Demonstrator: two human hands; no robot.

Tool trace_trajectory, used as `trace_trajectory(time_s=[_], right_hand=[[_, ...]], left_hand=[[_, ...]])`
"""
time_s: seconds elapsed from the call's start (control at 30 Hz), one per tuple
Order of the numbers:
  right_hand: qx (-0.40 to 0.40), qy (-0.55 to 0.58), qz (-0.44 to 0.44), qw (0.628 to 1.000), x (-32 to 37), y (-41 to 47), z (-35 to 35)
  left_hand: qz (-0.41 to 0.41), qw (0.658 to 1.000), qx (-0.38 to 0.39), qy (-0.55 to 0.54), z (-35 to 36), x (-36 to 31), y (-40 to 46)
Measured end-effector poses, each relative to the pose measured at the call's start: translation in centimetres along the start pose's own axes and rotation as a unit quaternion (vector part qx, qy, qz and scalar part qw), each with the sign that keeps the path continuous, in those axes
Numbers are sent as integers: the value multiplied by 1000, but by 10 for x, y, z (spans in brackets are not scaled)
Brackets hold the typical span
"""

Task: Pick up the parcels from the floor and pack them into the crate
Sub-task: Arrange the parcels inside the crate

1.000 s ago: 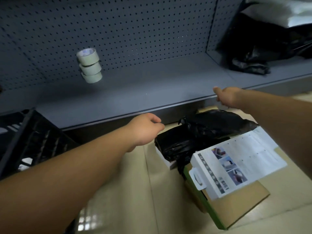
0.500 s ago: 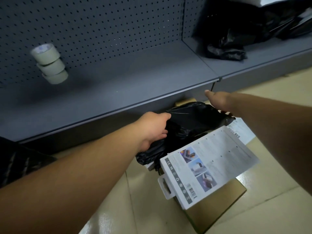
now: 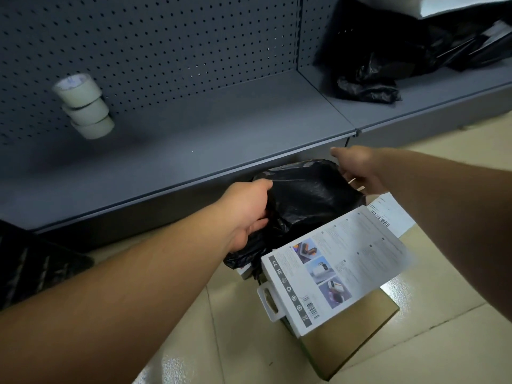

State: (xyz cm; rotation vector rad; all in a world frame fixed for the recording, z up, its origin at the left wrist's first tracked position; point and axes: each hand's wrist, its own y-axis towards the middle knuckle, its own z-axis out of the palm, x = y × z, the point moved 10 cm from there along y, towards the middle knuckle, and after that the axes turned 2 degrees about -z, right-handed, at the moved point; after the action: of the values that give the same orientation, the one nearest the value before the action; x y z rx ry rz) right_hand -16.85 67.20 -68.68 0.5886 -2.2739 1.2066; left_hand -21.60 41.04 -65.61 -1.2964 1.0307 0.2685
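A parcel wrapped in black plastic [image 3: 310,195] lies on the floor against the foot of the grey shelf. My left hand [image 3: 249,209] grips its left side, thumb over the top and fingers curled into the plastic. At the parcel's far right corner my right hand [image 3: 357,170] takes hold of the edge, its fingers hidden behind the wrap. In front of it a white printed box [image 3: 335,267] lies tilted on a brown cardboard box [image 3: 349,345]. Part of the black crate [image 3: 36,264] shows at the left edge.
A long grey shelf [image 3: 194,139] with a pegboard back runs above the parcels. Three rolls of tape [image 3: 83,106] hang on a peg at the left. Black bags [image 3: 368,84] lie on the shelf at the right. A white labelled sheet [image 3: 388,214] lies on the tiled floor.
Both hands have dropped from the shelf edge onto the black parcel. The left hand has taken hold of its left side; the right has reached its far right corner.
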Motion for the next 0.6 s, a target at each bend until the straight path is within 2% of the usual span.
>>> trace_trajectory(time_s=[0.17, 0.3, 0.5, 0.6], right_hand=[[31, 83, -10, 996, 32, -25, 1], [94, 136, -55, 985, 69, -41, 21], [109, 127, -103, 981, 114, -83, 53], [124, 157, -127, 971, 134, -103, 67]], left_hand=[[43, 999, -28, 6, -31, -14, -19], [77, 995, -55, -14, -65, -25, -42], [90, 988, -111, -52, -123, -38, -78], [104, 982, -134, -79, -152, -43, -91]])
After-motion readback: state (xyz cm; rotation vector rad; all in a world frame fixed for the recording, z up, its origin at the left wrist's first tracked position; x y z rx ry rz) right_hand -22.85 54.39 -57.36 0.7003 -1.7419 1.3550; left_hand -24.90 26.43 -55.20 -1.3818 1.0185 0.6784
